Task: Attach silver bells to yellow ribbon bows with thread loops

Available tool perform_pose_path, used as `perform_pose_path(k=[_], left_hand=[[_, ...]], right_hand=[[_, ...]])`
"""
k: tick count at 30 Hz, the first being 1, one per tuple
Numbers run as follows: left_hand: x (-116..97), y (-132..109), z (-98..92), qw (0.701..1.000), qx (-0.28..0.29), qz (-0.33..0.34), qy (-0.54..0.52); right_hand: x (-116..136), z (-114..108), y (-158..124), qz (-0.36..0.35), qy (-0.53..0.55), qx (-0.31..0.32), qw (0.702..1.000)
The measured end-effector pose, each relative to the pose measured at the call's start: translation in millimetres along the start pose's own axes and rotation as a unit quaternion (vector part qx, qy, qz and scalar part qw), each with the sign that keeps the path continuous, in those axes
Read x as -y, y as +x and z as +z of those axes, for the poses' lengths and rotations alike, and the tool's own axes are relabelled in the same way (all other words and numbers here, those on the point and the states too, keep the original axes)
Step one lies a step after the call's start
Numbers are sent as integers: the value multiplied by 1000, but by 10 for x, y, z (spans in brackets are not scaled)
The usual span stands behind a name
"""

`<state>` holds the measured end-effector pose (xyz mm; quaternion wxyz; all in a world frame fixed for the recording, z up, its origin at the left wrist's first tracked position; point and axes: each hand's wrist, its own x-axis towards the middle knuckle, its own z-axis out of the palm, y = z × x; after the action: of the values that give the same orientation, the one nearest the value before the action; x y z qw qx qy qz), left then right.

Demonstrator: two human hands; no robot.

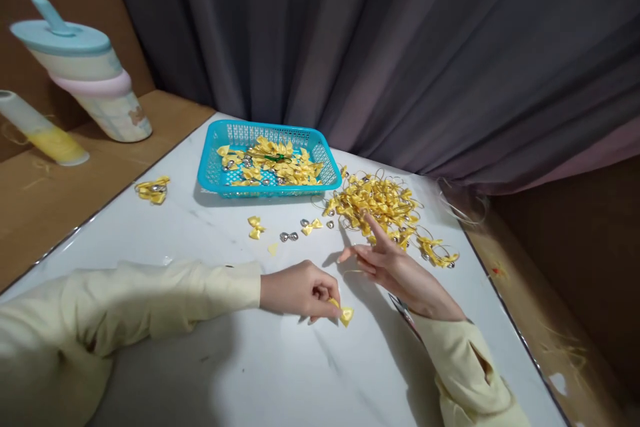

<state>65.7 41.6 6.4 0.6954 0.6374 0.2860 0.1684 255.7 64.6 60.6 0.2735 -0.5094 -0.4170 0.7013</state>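
My left hand (307, 290) pinches a small yellow ribbon bow (346, 315) low over the white table; part of the bow is hidden by the fingers. To the right, my right hand (387, 260) is raised with its fingers spread and holds nothing that I can see. Its index finger points towards a heap of yellow bows with thin loops (375, 203). A short pale strand (354, 271) shows beside the right fingers. Beyond my left hand lie loose bows (256, 227), a pair of silver heart-shaped pieces (289, 237) and a bow with a silver heart (313, 225).
A blue plastic basket (270, 192) with more yellow bows stands at the back of the white table (280, 373). A small bow bundle (153, 189) lies left. On the brown surface stand a tumbler (95, 80) and a yellow ribbon roll (50, 137). A grey curtain (320, 33) hangs behind.
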Motion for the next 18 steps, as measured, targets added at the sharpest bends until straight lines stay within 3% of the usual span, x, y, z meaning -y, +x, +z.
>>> perform_pose_path(k=[7, 12, 15, 18], left_hand=[[63, -14, 34, 980, -125, 54, 146], [88, -20, 26, 959, -136, 93, 231], [113, -36, 19, 902, -110, 199, 366], [157, -40, 3, 796, -53, 329, 505]], right_hand=[[-161, 21, -24, -94, -149, -71, 982], [-272, -64, -56, -114, -157, -121, 974], [-264, -118, -72, -124, -187, -143, 964], [-223, -119, -69, -126, -220, -133, 958]])
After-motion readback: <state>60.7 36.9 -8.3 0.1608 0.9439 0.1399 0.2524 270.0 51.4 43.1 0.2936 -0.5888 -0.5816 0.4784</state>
